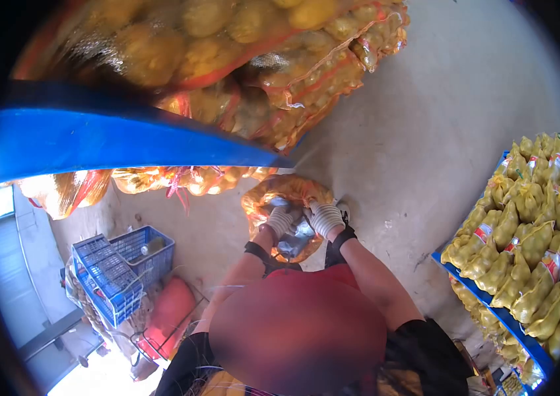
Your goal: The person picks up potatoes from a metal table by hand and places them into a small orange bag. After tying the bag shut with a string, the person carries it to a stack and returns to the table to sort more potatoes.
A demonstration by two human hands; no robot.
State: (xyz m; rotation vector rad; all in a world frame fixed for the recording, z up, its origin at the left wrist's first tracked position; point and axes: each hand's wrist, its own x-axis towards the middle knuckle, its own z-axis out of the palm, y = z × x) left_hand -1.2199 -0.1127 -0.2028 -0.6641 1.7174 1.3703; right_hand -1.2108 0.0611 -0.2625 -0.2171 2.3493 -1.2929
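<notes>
An orange mesh sack of yellow potatoes (pixel 293 188) sits on the concrete floor in front of me. My left hand (pixel 280 221) and my right hand (pixel 327 218), both in white knit gloves with black wrist bands, are closed on the sack's near side, close together. A grey shiny object (pixel 296 239) lies between and just below the hands; I cannot tell what it is or which hand holds it. My bare forearms reach forward from the bottom of the view.
A blue beam (pixel 128 142) crosses the upper left, with more orange mesh sacks (pixel 240 59) piled above and behind it. A blue pallet (pixel 491 310) at the right carries several yellow sacks (pixel 530 224). Blue plastic crates (pixel 118 267) and a red object (pixel 171 310) stand at the lower left.
</notes>
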